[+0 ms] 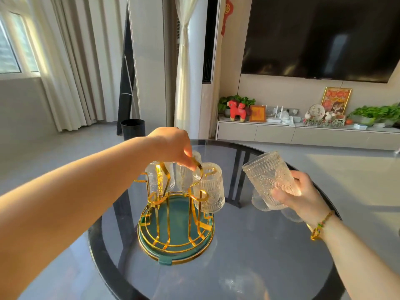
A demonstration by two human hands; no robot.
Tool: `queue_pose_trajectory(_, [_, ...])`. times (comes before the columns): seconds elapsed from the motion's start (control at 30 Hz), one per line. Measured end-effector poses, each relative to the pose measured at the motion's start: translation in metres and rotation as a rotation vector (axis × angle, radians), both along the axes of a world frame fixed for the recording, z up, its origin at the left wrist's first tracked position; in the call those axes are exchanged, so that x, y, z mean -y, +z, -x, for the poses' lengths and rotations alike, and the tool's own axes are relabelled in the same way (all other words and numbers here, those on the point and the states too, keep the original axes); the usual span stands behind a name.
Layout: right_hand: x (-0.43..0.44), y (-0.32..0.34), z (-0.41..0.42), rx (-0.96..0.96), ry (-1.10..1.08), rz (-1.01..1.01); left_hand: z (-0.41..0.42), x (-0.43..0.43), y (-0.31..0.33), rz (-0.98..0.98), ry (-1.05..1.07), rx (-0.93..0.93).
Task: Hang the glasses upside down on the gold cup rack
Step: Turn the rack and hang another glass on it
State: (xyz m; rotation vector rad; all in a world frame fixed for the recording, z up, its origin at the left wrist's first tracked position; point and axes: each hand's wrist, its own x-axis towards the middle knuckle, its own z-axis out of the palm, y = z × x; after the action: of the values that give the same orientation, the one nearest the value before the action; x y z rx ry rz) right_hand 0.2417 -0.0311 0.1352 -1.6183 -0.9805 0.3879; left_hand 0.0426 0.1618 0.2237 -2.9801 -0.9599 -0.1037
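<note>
So we've got our right hand [303, 195] wrapped around an embossed glass [271, 178], grip closed on its lower half, held off to the right of the gold cup rack [173, 204] and above the round glass worktop [259, 256]. Long axis is tilted, wider mouth pointing up and to the left. Our left hand [171, 146] pinches the rack's top handle [198, 164]. Three hung glasses [211, 187] sit mouth-down on the far and right prongs. Near-side prongs are free, with open worktop in front; the rack's teal tray [177, 252] stands well in from the edge.
</note>
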Motion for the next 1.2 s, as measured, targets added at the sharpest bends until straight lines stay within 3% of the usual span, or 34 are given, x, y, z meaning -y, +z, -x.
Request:
queue_pose_trajectory(0.1, [0.004, 0.009, -0.006, -0.011, 0.021, 0.036, 0.0, 0.001, -0.008, -0.041, 0.085, 0.097])
queue_pose_trajectory(0.27, [0.003, 0.019, -0.013, 0.162, -0.041, 0.078, -0.002, 0.006, -0.02, -0.083, 0.199, 0.217])
queue_pose_trajectory(0.37, [0.002, 0.027, -0.008, 0.131, -0.004, 0.086, -0.002, 0.009, -0.025, -0.07, 0.205, 0.24])
queue_pose_trajectory(0.6, [-0.01, 0.05, 0.02, 0.269, 0.039, 0.132, 0.033, 0.0, -0.041, 0.325, 0.006, 0.407])
queue_pose_trajectory(0.7, [-0.019, 0.056, 0.037, 0.314, 0.063, 0.117, 0.037, 0.001, -0.05, 0.404, -0.01, 0.479])
queue_pose_trajectory(0.97, [-0.041, 0.067, 0.066, 0.545, 0.126, 0.245, 0.038, 0.005, -0.05, 0.121, -0.051, 0.253])
queue_pose_trajectory(1.2, [-0.062, 0.051, 0.081, 0.578, 0.211, 0.36, 0.034, 0.009, -0.053, 0.251, -0.047, 0.391])
